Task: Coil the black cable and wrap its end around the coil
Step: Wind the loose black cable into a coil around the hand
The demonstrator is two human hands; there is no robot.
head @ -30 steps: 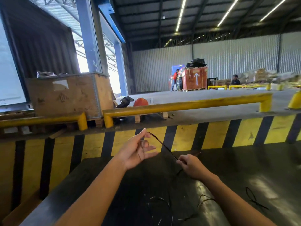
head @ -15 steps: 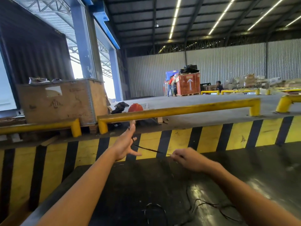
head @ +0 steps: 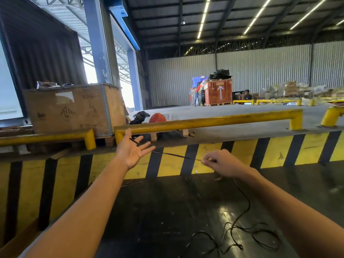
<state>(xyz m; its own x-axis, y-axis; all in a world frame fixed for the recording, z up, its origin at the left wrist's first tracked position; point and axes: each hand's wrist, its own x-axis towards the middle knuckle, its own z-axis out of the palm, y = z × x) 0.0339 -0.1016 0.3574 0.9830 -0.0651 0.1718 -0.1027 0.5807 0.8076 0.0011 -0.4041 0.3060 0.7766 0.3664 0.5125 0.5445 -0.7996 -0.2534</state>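
Black cable (head: 171,155) stretched between hands: left hand (head: 133,150) spread, end across fingers; right hand (head: 222,162) pinching it.

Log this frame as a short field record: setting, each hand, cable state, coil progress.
setting: warehouse dock, dark floor, yellow rail
left hand: open, palm up, cable crossing the fingers
right hand: pinching the cable
black cable: taut between hands, the rest loose on the floor
coil: no finished coil visible
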